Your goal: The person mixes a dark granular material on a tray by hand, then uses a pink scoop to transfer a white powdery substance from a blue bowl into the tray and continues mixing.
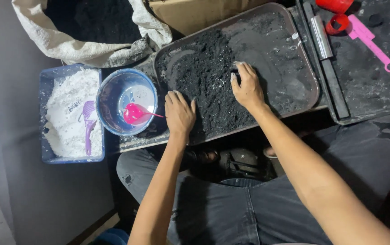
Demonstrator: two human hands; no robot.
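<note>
Our grip is loose on both sides: our left hand (179,112) lies palm down, fingers together, on the near edge of the black powder (208,81), and our right hand (248,86) presses spread fingers into the heap, clasping nothing. From the left we count one blue tub (45,118) of white powder with one purple scoop (88,124), one blue bowl (113,90) holding one pink spoon (137,113), one grey tray (294,59) carrying the black powder, then one pink tool (371,41) on a second dark tray (367,86). One white sack (68,45) stands behind.
</note>
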